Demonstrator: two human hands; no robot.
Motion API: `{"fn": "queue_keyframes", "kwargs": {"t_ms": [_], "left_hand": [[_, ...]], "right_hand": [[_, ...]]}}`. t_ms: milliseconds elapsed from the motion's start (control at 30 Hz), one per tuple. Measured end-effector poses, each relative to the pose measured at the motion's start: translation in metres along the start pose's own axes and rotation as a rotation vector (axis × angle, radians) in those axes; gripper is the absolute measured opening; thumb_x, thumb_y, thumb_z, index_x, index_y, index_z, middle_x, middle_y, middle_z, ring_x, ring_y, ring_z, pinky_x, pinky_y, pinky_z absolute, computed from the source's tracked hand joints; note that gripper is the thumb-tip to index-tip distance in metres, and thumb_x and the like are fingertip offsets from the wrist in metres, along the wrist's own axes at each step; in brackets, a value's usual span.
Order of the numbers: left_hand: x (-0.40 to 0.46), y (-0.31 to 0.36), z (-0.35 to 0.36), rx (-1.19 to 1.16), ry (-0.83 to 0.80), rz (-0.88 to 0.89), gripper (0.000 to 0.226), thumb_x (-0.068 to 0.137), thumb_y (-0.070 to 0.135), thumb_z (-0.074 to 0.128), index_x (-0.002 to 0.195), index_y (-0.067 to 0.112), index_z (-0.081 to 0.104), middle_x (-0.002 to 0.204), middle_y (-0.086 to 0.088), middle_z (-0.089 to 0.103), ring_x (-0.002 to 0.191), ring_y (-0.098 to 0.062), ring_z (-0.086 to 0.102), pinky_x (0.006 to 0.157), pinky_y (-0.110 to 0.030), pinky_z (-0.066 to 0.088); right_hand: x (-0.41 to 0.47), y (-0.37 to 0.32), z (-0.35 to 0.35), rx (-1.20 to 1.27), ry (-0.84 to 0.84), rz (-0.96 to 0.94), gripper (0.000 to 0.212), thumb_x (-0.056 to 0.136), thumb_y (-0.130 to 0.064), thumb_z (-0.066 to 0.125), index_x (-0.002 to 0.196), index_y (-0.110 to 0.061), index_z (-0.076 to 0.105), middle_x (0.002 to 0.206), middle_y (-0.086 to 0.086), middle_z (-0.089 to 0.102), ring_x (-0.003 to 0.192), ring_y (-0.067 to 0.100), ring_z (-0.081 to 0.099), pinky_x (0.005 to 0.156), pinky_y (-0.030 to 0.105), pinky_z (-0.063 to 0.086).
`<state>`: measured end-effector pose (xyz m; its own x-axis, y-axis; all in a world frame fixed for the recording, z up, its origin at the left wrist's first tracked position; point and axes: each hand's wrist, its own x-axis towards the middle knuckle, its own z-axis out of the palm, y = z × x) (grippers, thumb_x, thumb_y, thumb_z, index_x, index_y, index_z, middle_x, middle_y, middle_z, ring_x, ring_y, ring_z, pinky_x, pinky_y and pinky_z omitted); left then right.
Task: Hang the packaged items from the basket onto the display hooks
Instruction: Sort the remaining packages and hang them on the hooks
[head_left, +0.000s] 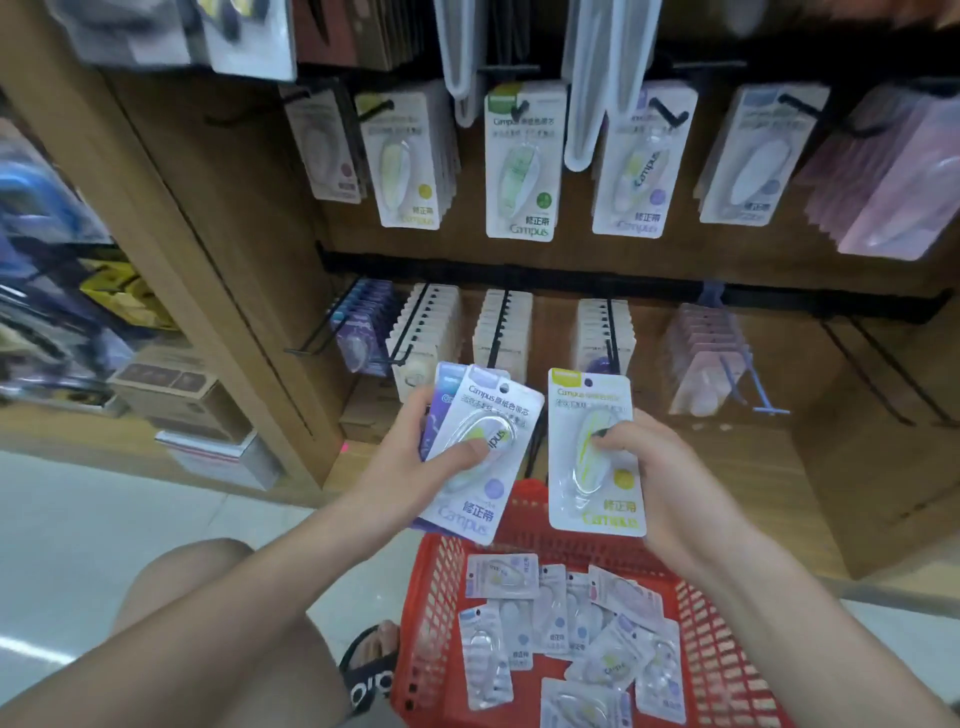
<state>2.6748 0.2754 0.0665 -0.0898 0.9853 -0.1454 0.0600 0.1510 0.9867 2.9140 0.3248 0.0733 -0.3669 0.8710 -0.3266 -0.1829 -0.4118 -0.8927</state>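
Two hands work above the red basket (431, 597): the right hand (670, 483) pinches one yellow-marked pack (597, 457) upright, thumb on its blister, while the left hand (415, 457) grips a small fan of packs (480, 452). Best to find the matching yellow-dot hook row (410, 161), high above the basket, and thread the pack's punched hole squarely over the tip. More packs (571, 634) lie loose inside the basket.

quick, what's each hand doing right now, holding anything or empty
Left hand: grips a small stack of packs, purple-dot pack on top, thumb pressed across it.
Right hand: pinches one yellow-dot pack, held upright above the red basket.
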Motion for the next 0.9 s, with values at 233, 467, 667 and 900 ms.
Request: {"fn": "queue_keyframes", "kwargs": {"t_ms": [233,467,667,900], "left_hand": [[0.012,0.029,-0.063,-0.098,0.316,0.162,0.035,0.099,0.014,0.068,0.122,0.033,0.049,0.108,0.015,0.075,0.092,-0.013,0.077,0.061,-0.035,0.061],[0.029,0.034,-0.101,-0.154,0.465,0.213,0.032,0.099,0.019,0.071,0.115,0.034,0.049,0.101,0.02,0.073,0.102,-0.021,0.076,0.074,-0.049,0.064],[0.035,0.033,-0.111,-0.111,0.472,0.268,0.037,0.097,0.019,0.073,0.12,0.032,0.046,0.107,0.021,0.074,0.102,-0.011,0.075,0.083,-0.043,0.064],[0.041,0.037,-0.112,-0.13,0.475,0.263,0.04,0.098,0.021,0.073,0.126,0.028,0.046,0.11,0.017,0.072,0.099,-0.009,0.076,0.077,-0.04,0.065]], "right_hand": [[0.037,-0.077,0.104,-0.21,-0.137,-0.271,0.032,0.095,0.002,0.065,0.124,-0.009,0.062,0.114,0.009,0.078,0.099,0.027,0.077,0.079,0.046,0.064],[0.101,-0.109,0.192,-0.257,-0.15,-0.488,0.033,0.095,-0.005,0.069,0.126,-0.013,0.061,0.124,0.009,0.074,0.112,0.026,0.073,0.1,0.054,0.057],[0.127,-0.104,0.209,-0.195,-0.037,-0.459,0.023,0.096,-0.011,0.069,0.118,-0.017,0.064,0.117,0.007,0.076,0.107,0.026,0.075,0.099,0.058,0.056],[0.158,-0.11,0.218,-0.276,0.162,-0.45,0.019,0.093,-0.028,0.072,0.109,-0.018,0.068,0.108,0.001,0.076,0.097,0.02,0.074,0.096,0.048,0.06]]}}
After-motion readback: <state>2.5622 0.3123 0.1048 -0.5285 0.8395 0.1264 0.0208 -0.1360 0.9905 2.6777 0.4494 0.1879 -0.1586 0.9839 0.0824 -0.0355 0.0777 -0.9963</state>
